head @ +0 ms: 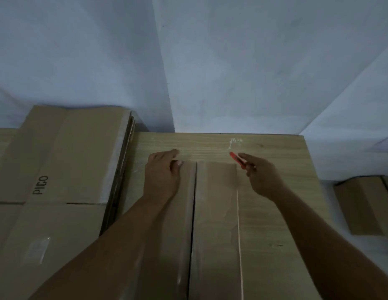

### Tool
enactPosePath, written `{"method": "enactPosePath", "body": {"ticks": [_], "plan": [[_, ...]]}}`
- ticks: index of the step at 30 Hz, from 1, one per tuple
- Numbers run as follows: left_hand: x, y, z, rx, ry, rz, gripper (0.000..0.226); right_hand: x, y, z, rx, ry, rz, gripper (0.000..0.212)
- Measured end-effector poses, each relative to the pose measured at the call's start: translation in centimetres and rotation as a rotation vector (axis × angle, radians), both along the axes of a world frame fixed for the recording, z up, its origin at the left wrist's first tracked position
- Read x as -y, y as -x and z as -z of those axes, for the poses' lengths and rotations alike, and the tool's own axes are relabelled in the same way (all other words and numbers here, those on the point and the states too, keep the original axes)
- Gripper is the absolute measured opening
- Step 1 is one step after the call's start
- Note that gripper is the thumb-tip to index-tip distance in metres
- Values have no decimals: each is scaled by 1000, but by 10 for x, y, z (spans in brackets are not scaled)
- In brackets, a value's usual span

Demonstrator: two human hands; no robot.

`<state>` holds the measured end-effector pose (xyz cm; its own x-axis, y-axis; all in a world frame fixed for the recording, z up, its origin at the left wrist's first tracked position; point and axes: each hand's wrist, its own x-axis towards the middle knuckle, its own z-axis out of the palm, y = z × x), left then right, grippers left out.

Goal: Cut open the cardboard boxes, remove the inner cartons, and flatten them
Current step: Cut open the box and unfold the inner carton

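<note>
The wooden table [275, 213] fills the lower frame, with flattened cardboard [65, 159] stacked at the left. At lower centre I see the cardboard box [214, 213], its taped centre seam already parted into a dark slit. It looks light but stiff; I'd take hold at the flap edges. My left hand [161, 172] rests on the left flap, fingers loosely curled. My right hand [262, 178] grips the orange cutter [237, 160].
</note>
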<state>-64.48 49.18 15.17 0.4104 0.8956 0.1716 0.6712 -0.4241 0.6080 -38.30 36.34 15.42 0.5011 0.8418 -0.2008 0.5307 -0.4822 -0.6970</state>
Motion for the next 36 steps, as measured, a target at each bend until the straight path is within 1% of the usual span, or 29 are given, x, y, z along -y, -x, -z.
{"method": "enactPosePath", "body": {"ticks": [2,3,5,7,9,13,17,19,22,26,30,33,36], "plan": [[0,3,-14,3,35,23,51,25,19,-3,40,-32,72,45],[-1,7,-20,-17,29,33,57,39,28,-4,67,-54,92,45],[3,18,-30,-72,10,36,61,68,44,-7,111,-116,149,42],[19,33,-37,-93,-5,55,61,99,56,-3,148,-128,234,39],[46,47,-37,-85,-17,95,56,130,66,6,153,-107,342,37],[107,72,-32,-28,-56,157,46,189,88,30,204,-30,528,34],[146,95,-23,22,-79,213,46,231,107,45,310,128,636,29],[161,106,-18,2,-97,249,48,247,112,51,321,153,626,27],[179,121,-11,-10,-98,276,51,260,121,62,294,115,588,29],[198,137,1,-48,-106,298,52,264,126,67,253,87,580,33],[204,142,15,-77,-158,303,53,261,130,64,279,63,575,38],[201,133,20,-122,-202,262,50,243,145,49,301,-62,549,39],[191,118,18,-120,-175,210,48,210,171,25,384,-283,450,31]]}}
